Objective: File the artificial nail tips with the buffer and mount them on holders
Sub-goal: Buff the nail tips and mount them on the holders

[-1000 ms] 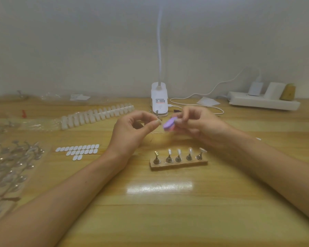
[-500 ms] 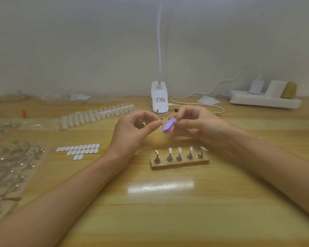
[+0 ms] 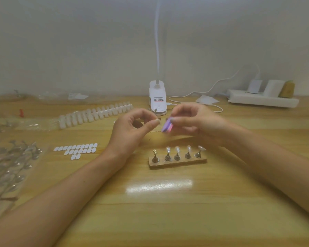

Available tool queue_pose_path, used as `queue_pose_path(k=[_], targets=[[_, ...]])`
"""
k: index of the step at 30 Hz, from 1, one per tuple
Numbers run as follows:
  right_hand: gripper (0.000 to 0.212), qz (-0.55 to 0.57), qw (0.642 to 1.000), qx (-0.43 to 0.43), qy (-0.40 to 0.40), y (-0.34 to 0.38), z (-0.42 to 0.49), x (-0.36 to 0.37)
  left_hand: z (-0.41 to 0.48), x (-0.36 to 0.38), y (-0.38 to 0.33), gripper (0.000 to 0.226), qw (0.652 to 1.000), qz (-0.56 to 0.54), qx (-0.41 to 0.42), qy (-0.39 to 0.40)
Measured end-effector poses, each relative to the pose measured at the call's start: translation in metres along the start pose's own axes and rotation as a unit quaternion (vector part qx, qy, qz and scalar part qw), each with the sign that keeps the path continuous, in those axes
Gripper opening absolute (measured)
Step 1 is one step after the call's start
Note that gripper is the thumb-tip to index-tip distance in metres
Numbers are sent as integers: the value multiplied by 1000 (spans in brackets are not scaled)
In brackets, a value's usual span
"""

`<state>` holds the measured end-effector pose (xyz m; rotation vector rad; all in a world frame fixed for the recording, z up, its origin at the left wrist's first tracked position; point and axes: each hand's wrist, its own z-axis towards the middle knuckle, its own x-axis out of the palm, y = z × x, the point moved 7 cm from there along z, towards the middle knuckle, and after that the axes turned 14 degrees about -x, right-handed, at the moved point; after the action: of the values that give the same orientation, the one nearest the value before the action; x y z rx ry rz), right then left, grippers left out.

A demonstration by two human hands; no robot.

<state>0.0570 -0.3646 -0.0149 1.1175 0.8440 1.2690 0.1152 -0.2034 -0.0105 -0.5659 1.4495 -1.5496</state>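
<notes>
At the far left of the wooden table [image 3: 168, 220], loose metal holders [image 3: 12, 163] are seen lying in clear plastic. Behind them, a long strip of white nail tips [image 3: 95, 114] is laid slantwise, and nearer the front a sheet of white oval adhesive tabs [image 3: 77, 150] is set in 3 rows.

Above the middle of the table the left hand [image 3: 130, 132] is raised, its thumb and forefinger pinched together on a small nail tip [image 3: 160, 122]. That tip is barely made out at the fingertips. Just beside it, a purple buffer [image 3: 167, 127] is gripped between the thumb and curled fingers of the right hand [image 3: 194, 122], with one end turned toward the pinched tip; whether the 2 touch cannot be told. Behind the hands, a white lamp base [image 3: 157, 100] is stood against the wall.

In front of the hands, a wooden block [image 3: 177, 164] is set on the table, and 5 metal holders are stood in it in 1 row. The leftmost holder [image 3: 155, 155] is bare, while clear tips are carried on the other 4. At the far right, a white power strip [image 3: 262, 100] is placed by the wall.
</notes>
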Motion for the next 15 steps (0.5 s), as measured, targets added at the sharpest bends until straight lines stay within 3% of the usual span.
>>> queue_pose_path(k=[2,5,9,13,15], targets=[[19,-11,1000,2,24,-4,0,9,0,1,-1,11,1000,9,4,6],[20,24,997,-22,-76,1,1,-9,-3,4,-5,15,999,24,23,16],[18,11,999,25,46,-3,-2,7,-3,2,-5,10,999,21,23,9],[12,32,996,-4,-82,0,2,-13,-4,5,-8,16,999,32,38,17],[11,24,999,16,-16,-1,0,-7,-4,4,-7,15,999,28,37,15]])
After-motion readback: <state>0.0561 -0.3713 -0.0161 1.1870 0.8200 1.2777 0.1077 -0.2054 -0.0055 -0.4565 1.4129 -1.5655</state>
